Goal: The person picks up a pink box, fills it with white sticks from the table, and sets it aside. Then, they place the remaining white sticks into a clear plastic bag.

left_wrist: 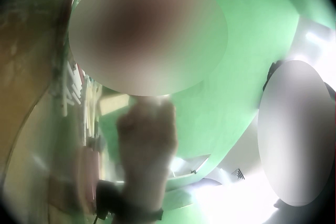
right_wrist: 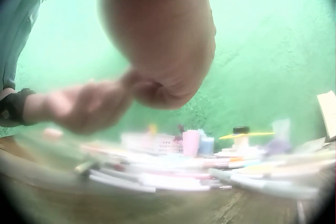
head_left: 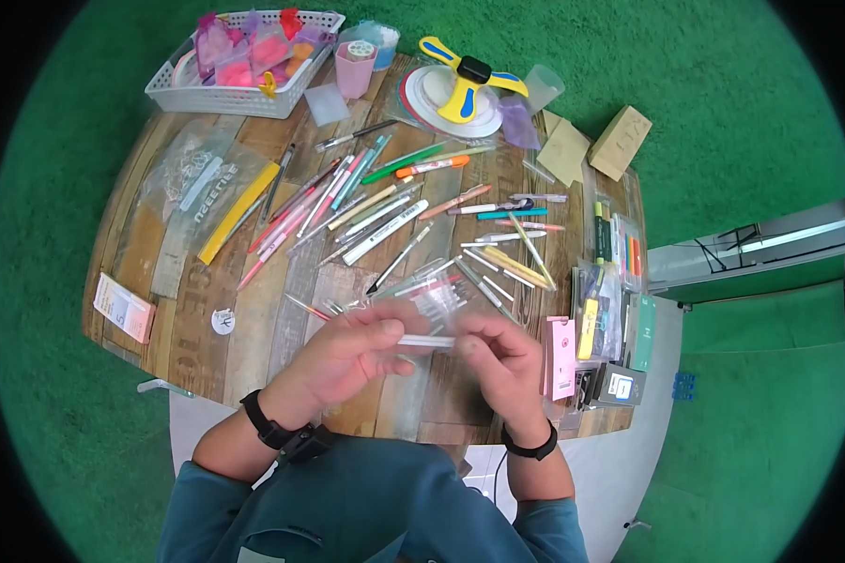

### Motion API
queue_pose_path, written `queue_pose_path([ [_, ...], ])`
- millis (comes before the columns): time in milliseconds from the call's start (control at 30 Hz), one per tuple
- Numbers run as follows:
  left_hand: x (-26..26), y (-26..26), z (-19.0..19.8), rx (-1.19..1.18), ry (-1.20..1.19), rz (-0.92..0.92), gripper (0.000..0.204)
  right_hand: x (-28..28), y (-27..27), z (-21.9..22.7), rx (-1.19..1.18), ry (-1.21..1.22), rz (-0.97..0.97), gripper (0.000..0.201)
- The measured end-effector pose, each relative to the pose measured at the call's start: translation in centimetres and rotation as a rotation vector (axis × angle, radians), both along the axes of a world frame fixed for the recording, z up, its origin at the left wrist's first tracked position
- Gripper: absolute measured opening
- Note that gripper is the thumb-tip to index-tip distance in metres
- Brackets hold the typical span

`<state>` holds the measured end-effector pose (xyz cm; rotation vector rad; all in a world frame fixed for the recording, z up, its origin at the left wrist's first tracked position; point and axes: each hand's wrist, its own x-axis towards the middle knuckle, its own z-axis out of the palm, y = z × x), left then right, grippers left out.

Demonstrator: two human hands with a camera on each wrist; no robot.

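Over the table's near side, my left hand pinches one end of a thin white strip between thumb and fingers. The other end is pinched by my right hand, its thumb on top. A clear plastic bag lies just beyond the strip; whether the two are joined I cannot tell. In the left wrist view my right hand is blurred. The right wrist view has my right hand large in front and my left hand beside it.
Many pens spread over the wooden table. At the back stand a white basket and a pink cup. A yellow-edged bag lies left; a pink box and other packs stand right.
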<state>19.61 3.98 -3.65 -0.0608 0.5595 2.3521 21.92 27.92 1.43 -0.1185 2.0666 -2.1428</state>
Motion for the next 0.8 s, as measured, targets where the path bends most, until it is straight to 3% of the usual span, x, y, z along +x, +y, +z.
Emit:
queue_pose_path([
  [67,0.1,0.0,0.2,-0.024,0.008,0.007,0.032,-0.2,0.0,-0.2,0.048,0.005,0.045,0.031],
  [133,0.2,-0.2,0.5,-0.051,0.012,0.016,0.032,-0.5,-0.2,-0.6,-0.145,-0.038,0.048,0.033],
  [233,0.4,-0.5,0.6,-0.089,-0.057,0.041,0.029,-0.8,-0.3,-0.2,-0.219,-0.065,0.076,0.036],
  [533,0.5,-0.5,1.0,-0.326,0.046,0.04,0.04,-0.1,-0.6,-0.8,-0.113,-0.097,0.077,0.037],
  [600,1.0,0.6,1.8,-0.567,0.183,0.318,0.05,-0.1,-0.7,-0.2,-0.151,-0.143,0.033,0.04],
  [633,1.3,0.9,2.4,-0.567,0.184,0.318,0.05,-0.1,-0.8,0.1,-0.187,-0.189,-0.011,0.042],
  [700,1.8,1.1,4.0,-1.386,0.929,0.719,0.058,-0.3,-1.0,0.6,-0.198,-0.191,-0.053,0.044],
  [733,1.8,0.9,4.7,-1.384,0.933,0.715,0.058,-0.2,-1.2,0.8,-0.208,-0.197,-0.096,0.045],
  [800,1.9,0.5,5.6,-1.515,1.439,0.525,0.057,0.1,-1.6,0.9,-0.24,-0.215,-0.094,0.046],
])
